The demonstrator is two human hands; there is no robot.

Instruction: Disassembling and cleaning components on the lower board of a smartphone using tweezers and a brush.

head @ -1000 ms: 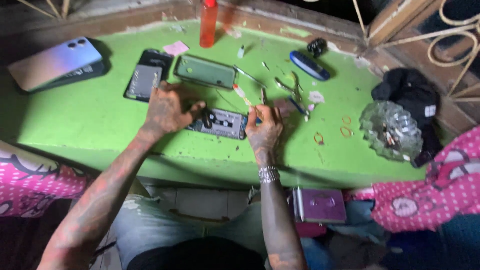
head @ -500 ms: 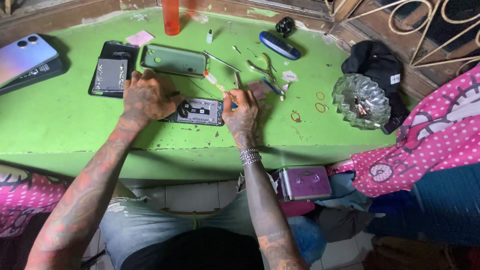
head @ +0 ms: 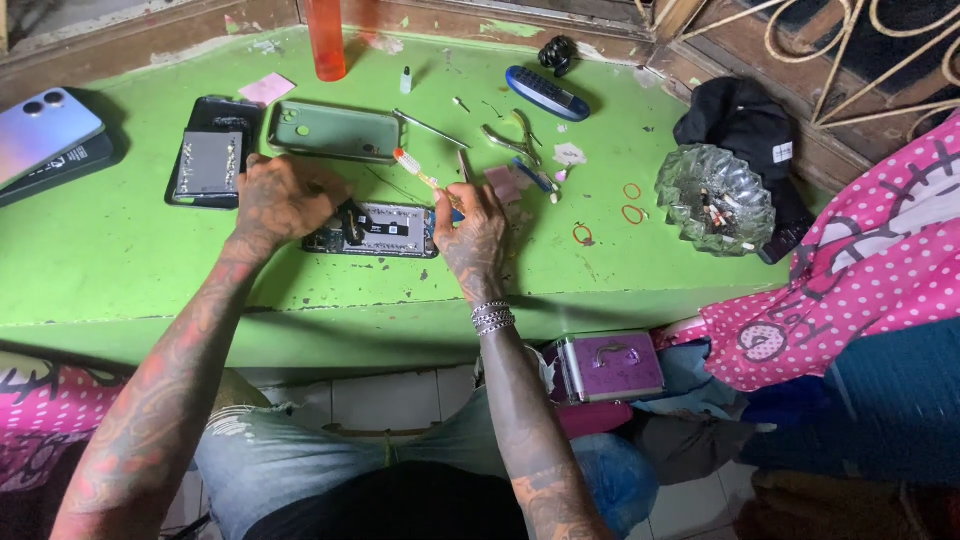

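An opened phone (head: 378,229) is seen lying flat on the green bench (head: 100,260), near its front edge, with its circuit boards exposed. It is worked on from both ends by two tattooed hands. The left hand (head: 283,196) is laid over the phone's left end, its fingers curled around a small dark part (head: 352,222) that is pressed onto the phone; the grip is closed on that part. The right hand (head: 474,228) is set at the phone's right end, and a toothbrush (head: 420,172) is held in its closed grip, the bristled head pointing up and to the left, above the phone. A beaded bracelet (head: 492,317) is worn on the right wrist.

Behind the phone, a green case (head: 335,130) is laid flat, and to its left a dark phone back (head: 210,162) with a grey plate inside. At the far left, a pale phone (head: 42,134) is stacked on a dark one. An orange bottle (head: 325,40) is stood at the back edge, with a pink note (head: 267,88) near it. To the right of the hands, tweezers (head: 430,128), pliers (head: 512,142) and a blue tool (head: 546,92) are spread about, and red rubber rings (head: 632,202) lie just beside a glass ashtray (head: 714,198). A black cloth (head: 745,125) is bunched behind the ashtray. Below the bench's edge, a purple box (head: 608,365) is rested near the right forearm.
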